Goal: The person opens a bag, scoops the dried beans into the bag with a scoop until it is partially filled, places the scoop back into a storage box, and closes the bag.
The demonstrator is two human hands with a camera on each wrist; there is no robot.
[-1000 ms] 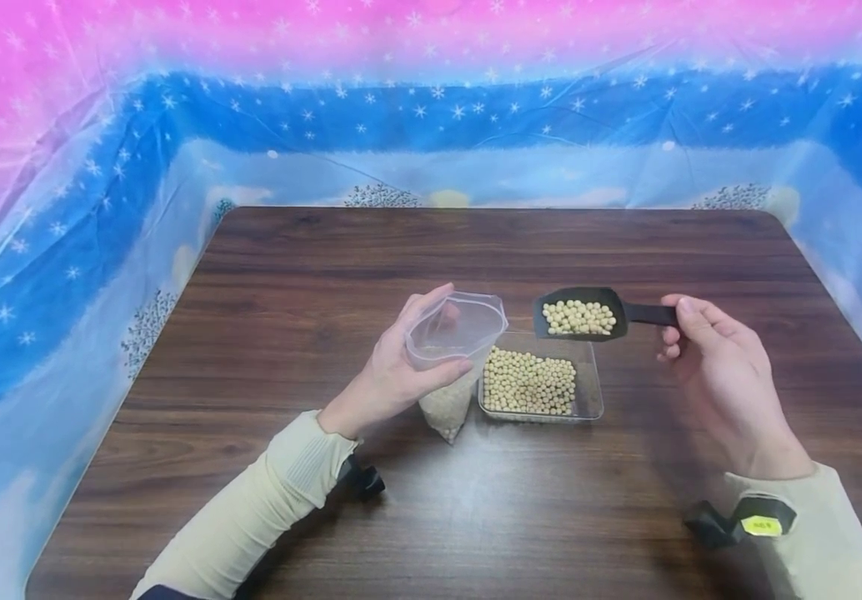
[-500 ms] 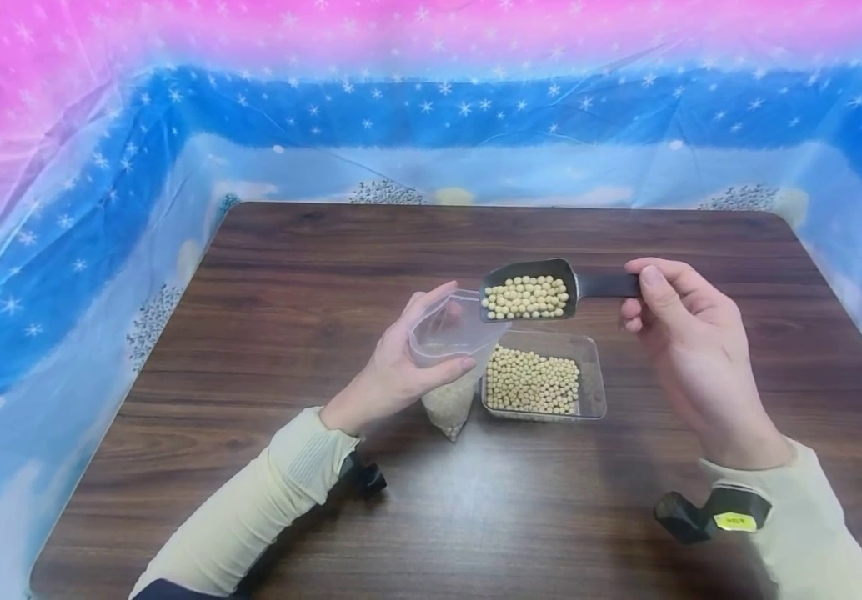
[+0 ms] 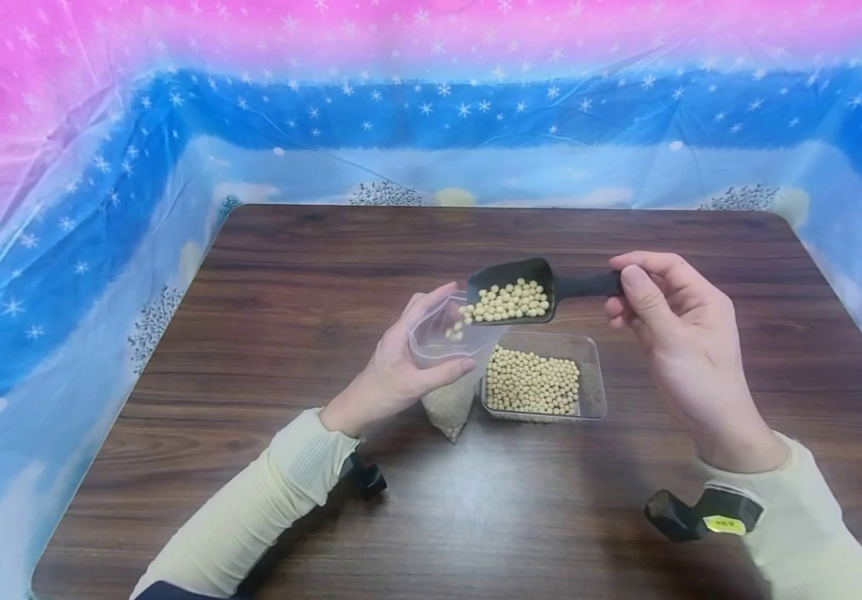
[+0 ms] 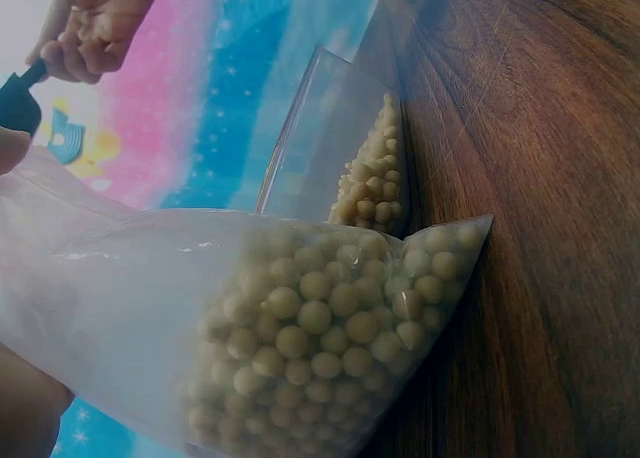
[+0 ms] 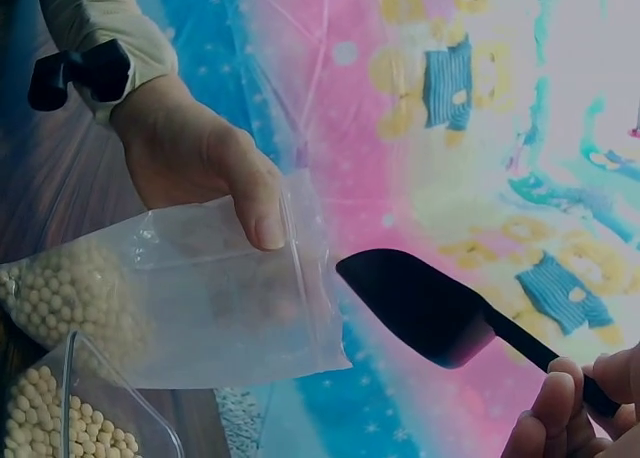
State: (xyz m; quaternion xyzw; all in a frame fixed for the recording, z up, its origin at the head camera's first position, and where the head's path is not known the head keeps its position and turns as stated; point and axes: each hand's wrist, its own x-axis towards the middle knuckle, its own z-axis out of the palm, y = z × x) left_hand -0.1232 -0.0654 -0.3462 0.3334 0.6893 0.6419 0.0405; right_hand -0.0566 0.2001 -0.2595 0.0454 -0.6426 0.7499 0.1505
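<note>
Scoop (image 3: pixel 530 272) has shifted left since last frame, beans (image 3: pixel 512 302) now spilling into bag (image 5: pixel 200 288). Right grip (image 3: pixel 689 346) pinches handle; left grip (image 3: pixel 395 360) holds bag mouth beside tub (image 3: pixel 592 379) on desk (image 3: pixel 461 517).

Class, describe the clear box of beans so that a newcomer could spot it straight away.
In the head view, start at the dark wooden table and look between the left hand and right hand. The clear box of beans sits there, just right of the plastic bag. Unlike the bag and the black scoop, it is rectangular and in neither hand.
</note>
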